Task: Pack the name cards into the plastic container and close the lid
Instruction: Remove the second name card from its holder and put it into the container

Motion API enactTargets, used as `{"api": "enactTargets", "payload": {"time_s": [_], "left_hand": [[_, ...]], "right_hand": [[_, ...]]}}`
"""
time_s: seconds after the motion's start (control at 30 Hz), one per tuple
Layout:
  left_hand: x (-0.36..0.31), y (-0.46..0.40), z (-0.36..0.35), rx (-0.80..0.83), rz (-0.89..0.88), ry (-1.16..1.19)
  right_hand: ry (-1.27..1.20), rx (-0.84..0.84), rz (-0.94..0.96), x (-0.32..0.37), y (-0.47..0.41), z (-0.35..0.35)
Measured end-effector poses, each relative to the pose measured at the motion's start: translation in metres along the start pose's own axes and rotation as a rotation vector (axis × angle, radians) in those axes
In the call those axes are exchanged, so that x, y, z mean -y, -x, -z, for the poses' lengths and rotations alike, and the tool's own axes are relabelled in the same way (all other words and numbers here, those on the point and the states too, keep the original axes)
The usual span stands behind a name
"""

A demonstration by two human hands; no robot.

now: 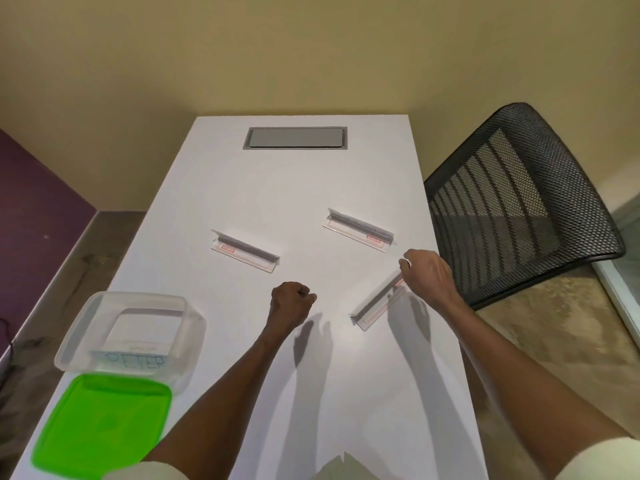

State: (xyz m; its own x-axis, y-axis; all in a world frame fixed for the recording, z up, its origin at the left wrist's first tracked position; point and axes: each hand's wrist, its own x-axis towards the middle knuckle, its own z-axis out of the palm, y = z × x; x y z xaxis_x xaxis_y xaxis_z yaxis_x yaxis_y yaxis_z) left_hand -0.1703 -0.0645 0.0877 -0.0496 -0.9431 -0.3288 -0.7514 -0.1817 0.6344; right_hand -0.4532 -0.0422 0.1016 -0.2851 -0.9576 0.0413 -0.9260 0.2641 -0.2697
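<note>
Three clear acrylic name cards are out on the white table (pixel 311 188). One name card (pixel 245 250) lies left of centre, another name card (pixel 360 230) lies further right. My right hand (pixel 427 275) grips the top end of the third name card (pixel 377 303), which slants down to the left. My left hand (pixel 292 303) hovers as a fist over the table's middle, holding nothing. The clear plastic container (pixel 130 336) stands at the near left with a card reading "PETER" inside. Its green lid (pixel 104 424) lies flat in front of it.
A grey cable hatch (pixel 294 137) is set into the table's far end. A black mesh chair (pixel 519 199) stands close to the table's right edge. The floor drops off on both sides of the table.
</note>
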Motion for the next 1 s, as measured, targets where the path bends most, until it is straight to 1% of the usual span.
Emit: {"api": "enactTargets", "payload": {"time_s": [0.07,0.13,0.3,0.4,0.5,0.67,0.83,1.0], "left_hand": [[-0.002,-0.002,-0.009,-0.008,-0.020,-0.015],[-0.004,-0.003,-0.019,0.031,0.016,0.020],[-0.007,-0.013,-0.045,0.135,0.243,0.089],[-0.011,-0.017,-0.060,0.118,0.419,0.293],[-0.022,-0.014,-0.065,0.146,0.506,0.386],[-0.033,-0.022,-0.078,0.207,0.619,0.594],[-0.040,-0.024,-0.084,0.243,0.727,0.771],[-0.050,-0.025,-0.090,0.283,0.748,0.792]], "right_hand": [[-0.008,0.037,-0.009,-0.009,-0.007,0.001],[-0.023,0.078,-0.031,-0.017,-0.015,0.001],[-0.038,0.139,-0.057,-0.035,-0.035,-0.004],[-0.045,0.204,-0.072,-0.044,-0.049,-0.008],[-0.056,0.307,-0.088,-0.045,-0.062,-0.013],[-0.062,0.408,-0.113,-0.039,-0.076,-0.021],[0.034,0.480,-0.100,-0.029,-0.079,-0.023],[0.070,0.510,-0.127,-0.029,-0.079,-0.028]]}}
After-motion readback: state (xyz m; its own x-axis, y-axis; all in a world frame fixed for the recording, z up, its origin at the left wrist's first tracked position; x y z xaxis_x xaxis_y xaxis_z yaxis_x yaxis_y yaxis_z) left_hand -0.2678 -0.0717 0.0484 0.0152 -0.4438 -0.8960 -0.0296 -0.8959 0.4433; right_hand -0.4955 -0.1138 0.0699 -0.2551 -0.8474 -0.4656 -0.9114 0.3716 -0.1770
